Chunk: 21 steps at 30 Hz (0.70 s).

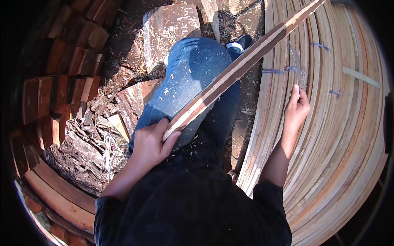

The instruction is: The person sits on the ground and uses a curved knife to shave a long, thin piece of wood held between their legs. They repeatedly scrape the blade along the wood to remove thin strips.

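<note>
My left hand [151, 141] is closed around the near end of a long wooden strip [230, 76]. From there the strip slants up across my jeans to the far right, its rough brown bark-like faces striped with paler wood. Out to the right, my right hand [297, 105] is wrapped round a knife [296, 61] whose thin, curved blade points away from me. The knife's handle is mostly hidden in my fingers. Its blade hangs over the bundled slats, apart from the strip in my left hand. Wood shavings dot my jeans [193, 69].
Long pale slats [328, 135], bundled with blue ties [273, 71], fill the right side. Cut wood blocks [53, 94] are stacked at the left. Bark scraps and shavings [86, 151] cover the ground beside my left leg. A flat board [170, 24] lies beyond my knee.
</note>
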Available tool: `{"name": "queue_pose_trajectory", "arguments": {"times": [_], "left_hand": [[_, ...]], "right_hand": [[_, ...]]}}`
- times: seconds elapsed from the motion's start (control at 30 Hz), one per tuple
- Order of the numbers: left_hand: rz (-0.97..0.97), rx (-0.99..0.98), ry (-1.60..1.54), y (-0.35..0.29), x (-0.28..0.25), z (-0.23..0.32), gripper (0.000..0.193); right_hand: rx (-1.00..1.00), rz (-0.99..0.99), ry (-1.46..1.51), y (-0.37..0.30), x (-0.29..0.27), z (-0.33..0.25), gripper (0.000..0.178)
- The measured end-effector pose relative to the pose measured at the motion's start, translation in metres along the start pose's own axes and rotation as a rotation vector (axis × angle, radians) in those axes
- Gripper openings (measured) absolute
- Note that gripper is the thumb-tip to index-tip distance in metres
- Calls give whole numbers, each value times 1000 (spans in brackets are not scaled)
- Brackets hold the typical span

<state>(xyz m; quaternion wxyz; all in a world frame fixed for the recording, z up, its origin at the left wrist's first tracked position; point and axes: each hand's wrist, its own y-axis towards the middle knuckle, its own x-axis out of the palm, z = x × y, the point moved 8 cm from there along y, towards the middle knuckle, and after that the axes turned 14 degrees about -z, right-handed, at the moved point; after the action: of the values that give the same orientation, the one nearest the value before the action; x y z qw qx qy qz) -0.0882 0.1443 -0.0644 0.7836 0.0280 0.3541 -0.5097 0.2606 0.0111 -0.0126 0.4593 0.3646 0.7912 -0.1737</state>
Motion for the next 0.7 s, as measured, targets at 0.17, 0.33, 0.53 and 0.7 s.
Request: {"name": "queue_pose_trajectory", "arguments": {"times": [0.17, 0.33, 0.53, 0.7], "left_hand": [[-50, -25, -36, 1, 1, 3, 23], [-40, -12, -32, 1, 4, 0, 23], [-41, -20, -46, 1, 4, 4, 24], [0, -6, -19, 2, 1, 4, 29]], "right_hand": [[-240, -297, -24, -51, 49, -78, 18], [-224, -357, -155, -50, 59, -78, 24], [-320, -201, -265, -21, 54, -57, 34], [-341, -107, -297, -10, 49, -50, 46]]}}
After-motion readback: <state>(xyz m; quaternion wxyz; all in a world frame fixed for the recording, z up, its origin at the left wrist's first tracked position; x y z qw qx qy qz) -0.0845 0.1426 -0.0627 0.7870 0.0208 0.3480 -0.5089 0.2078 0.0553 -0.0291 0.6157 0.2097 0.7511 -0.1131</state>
